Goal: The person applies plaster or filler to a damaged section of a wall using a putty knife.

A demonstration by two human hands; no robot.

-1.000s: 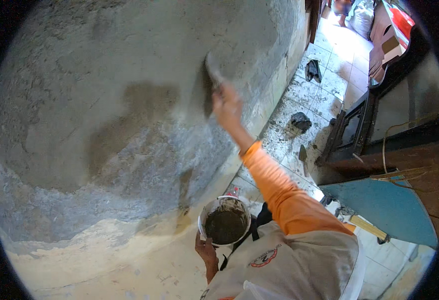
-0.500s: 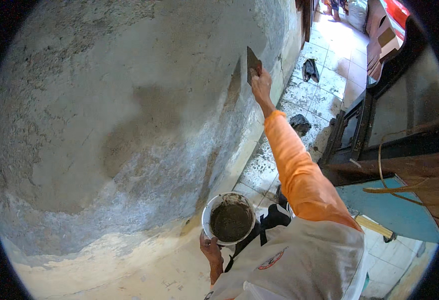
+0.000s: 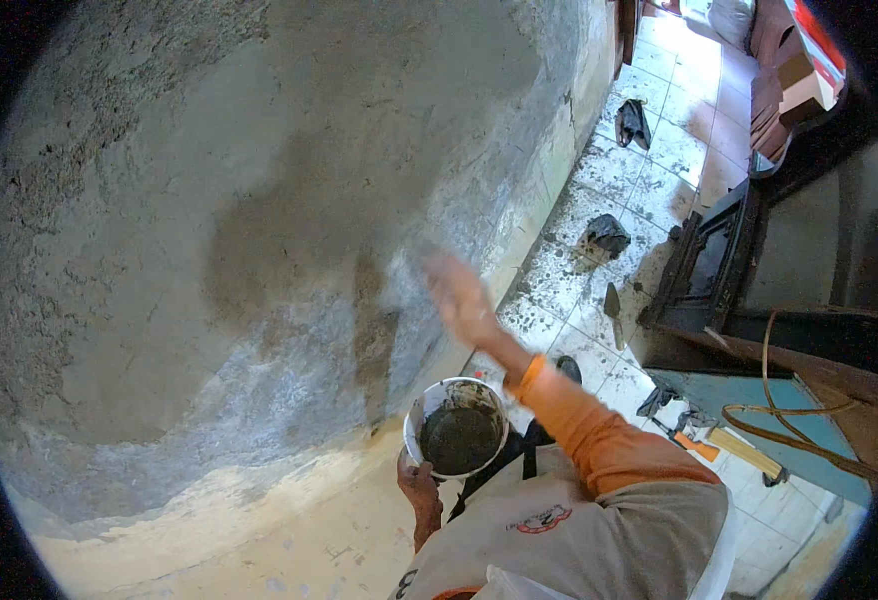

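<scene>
While the left hand (image 3: pixel 419 487) grips the white bucket (image 3: pixel 422 412) at its lower left side, fingers bent against it, the head view shows the right hand (image 3: pixel 464 305) blurred before the patchy wall (image 3: pixel 159 280); whether its fingers hold anything, I cannot tell. The bucket, with dark grey mix (image 3: pixel 459 438) inside, sits just below the right hand in view, its round mouth upward, without a long axis; the left hand is nearer, touching.

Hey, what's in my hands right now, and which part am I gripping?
Your left hand holds the white bucket by its near-left side. Your right hand is too blurred to tell.
</scene>
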